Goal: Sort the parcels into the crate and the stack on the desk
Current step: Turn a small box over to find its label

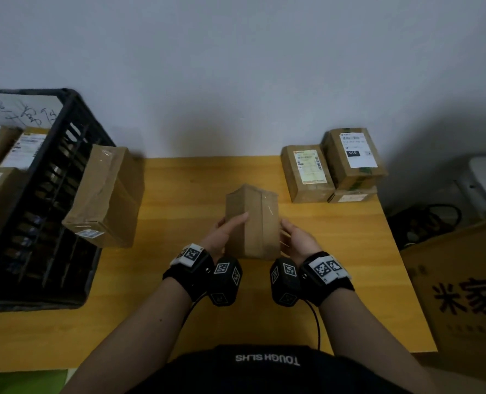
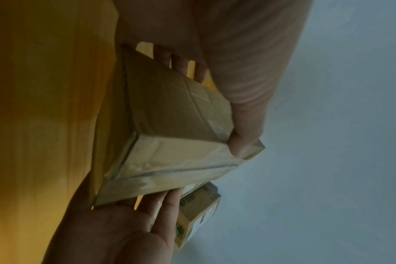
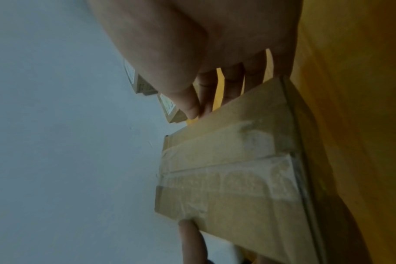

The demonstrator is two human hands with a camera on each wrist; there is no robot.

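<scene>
A taped cardboard parcel [image 1: 252, 221] is gripped between the left hand [image 1: 224, 234] and the right hand [image 1: 298, 237], above the middle of the yellow desk [image 1: 179, 280]. A black crate [image 1: 62, 177] with parcels inside is seen at the desk's left, another parcel [image 1: 105, 194] leaning on its wall. A stack of labelled parcels [image 1: 335, 166] is set at the far right.

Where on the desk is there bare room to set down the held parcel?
Bare desk lies between the leaning parcel and the stack, and along the near edge. The crate crowds the left. Both hands, left and right, hold the parcel.
</scene>
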